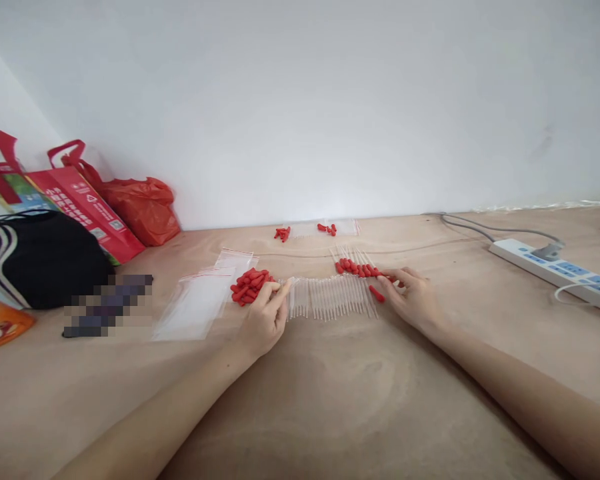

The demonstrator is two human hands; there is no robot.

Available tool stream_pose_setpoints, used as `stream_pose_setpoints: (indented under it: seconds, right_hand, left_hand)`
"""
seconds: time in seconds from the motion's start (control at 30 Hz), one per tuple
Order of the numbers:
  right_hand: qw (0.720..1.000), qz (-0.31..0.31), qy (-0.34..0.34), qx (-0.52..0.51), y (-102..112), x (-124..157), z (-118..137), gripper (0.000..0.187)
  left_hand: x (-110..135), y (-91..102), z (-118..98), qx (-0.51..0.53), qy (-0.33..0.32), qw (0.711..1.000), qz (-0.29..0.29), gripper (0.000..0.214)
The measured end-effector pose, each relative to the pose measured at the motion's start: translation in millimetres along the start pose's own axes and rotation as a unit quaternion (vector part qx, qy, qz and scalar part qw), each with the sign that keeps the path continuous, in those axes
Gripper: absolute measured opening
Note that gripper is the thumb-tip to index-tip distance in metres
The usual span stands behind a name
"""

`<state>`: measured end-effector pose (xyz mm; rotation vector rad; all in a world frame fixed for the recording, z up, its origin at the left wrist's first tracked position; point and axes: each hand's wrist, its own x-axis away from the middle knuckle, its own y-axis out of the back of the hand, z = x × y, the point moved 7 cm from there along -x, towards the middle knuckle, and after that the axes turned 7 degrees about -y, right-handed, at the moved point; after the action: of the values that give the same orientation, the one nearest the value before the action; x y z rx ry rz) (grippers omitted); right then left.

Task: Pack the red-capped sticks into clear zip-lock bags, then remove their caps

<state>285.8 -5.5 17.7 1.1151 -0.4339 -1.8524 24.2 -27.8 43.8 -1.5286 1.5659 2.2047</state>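
Observation:
Clear glass dropper tubes [330,298] lie side by side in a row on the wooden table. My left hand [265,320] is at the row's left end, its index finger reaching to the tubes and the other fingers curled; what it pinches is hidden. Beside it is a pile of red rubber bulbs [250,285]. My right hand [413,297] is closed around a red rubber bulb [399,284], at the right end of a line of droppers with red bulbs fitted [357,267]. A loose red bulb [377,293] lies just left of my right thumb.
Clear zip bags [195,303] lie left of the bulb pile. More red bulbs [281,234] and a small bag [350,227] are near the wall. A power strip [560,267] with cables is at right. Shopping bags [85,207] and a black drawstring bag [55,260] stand at left.

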Motion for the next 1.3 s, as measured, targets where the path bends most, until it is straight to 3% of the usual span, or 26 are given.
stream_pose_setpoints:
  seconds: [0.1, 0.2, 0.5, 0.7, 0.9, 1.3]
  right_hand:
    - [0.995, 0.048, -0.083, 0.001, -3.4, -5.4, -19.6, 0.028]
    - [0.989, 0.078, -0.124, -0.003, -5.7, -5.4, -28.4, 0.030]
    - [0.985, 0.118, -0.127, 0.015, -13.4, -2.2, -20.6, 0.028]
    - [0.983, 0.126, -0.123, 0.045, -11.9, -2.1, -16.4, 0.032]
    - [0.980, 0.086, -0.171, 0.055, -11.9, -17.2, -29.6, 0.030]
    - [0.955, 0.148, -0.245, 0.083, -35.4, -37.3, -42.2, 0.040]
  left_hand:
    - [-6.3, -0.6, 8.9, -0.003, 0.021, 0.999, -0.029, 0.023]
    - [-12.4, -5.7, 11.4, 0.001, 0.008, 0.999, -0.035, 0.014]
    - [-16.9, -28.1, -5.8, -0.021, -0.075, 0.997, 0.023, 0.017]
    - [-16.0, -31.7, -11.3, -0.020, -0.057, 0.996, 0.065, 0.015]
    - [-13.2, -36.1, -10.8, -0.026, -0.041, 0.993, 0.112, 0.027]
    - [-11.6, -33.7, -11.6, -0.018, -0.035, 0.993, 0.108, 0.032]
